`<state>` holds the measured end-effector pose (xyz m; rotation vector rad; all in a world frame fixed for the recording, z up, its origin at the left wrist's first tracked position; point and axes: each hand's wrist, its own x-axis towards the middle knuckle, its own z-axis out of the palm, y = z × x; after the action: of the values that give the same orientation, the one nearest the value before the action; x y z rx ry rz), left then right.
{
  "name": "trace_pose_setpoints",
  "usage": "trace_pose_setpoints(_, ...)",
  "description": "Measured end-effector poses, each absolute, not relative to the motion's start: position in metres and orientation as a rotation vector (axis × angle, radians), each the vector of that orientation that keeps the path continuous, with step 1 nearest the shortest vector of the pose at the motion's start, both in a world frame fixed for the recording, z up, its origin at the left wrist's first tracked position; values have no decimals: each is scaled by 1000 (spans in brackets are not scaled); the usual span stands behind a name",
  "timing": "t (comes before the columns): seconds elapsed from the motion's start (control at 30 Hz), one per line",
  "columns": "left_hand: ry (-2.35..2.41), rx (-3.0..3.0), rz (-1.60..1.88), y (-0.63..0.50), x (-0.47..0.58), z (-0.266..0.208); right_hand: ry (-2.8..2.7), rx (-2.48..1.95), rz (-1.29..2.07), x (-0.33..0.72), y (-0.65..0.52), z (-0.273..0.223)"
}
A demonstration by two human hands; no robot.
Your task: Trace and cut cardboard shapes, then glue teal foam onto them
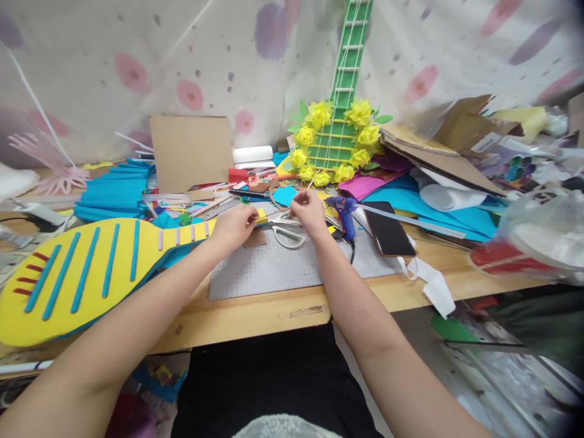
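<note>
A yellow craft guitar (104, 267) with blue and dark red strips lies flat at the left, its narrow neck pointing right. My left hand (235, 225) is closed over that neck near its end; the fingertips partly hide what they grip. Just to the right, my right hand (309, 213) pinches a thin, light stick (312, 181) that points up. Scissors with pale handles (288, 238) lie below and between my hands on the grey cutting mat (269, 274). Beside my right hand rests a blue glue gun (345, 216) with a long glue stick in its back.
Behind my hands stands a green paper guitar (342, 131) ringed by yellow paper flowers. A black phone (389, 228) lies right of the glue gun. Cardboard (191, 152), blue paper (114, 191) and loose scraps crowd the back. A red-and-white tub (524, 243) stands at the right edge.
</note>
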<state>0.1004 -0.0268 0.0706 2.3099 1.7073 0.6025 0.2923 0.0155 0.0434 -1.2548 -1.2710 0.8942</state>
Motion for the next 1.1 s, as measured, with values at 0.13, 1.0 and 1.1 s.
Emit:
trace_pose_setpoints(0.13,1661,1985,778,-15,96,60,-1157,-997,1193,292,17,45)
trace_pose_setpoints(1.0,1875,2105,549,5,88,48,-1854,-1499,742,268,18,21)
trace_pose_setpoints(1.1,1890,2042,564,4,88,53,-1837,-1486,757,267,18,21)
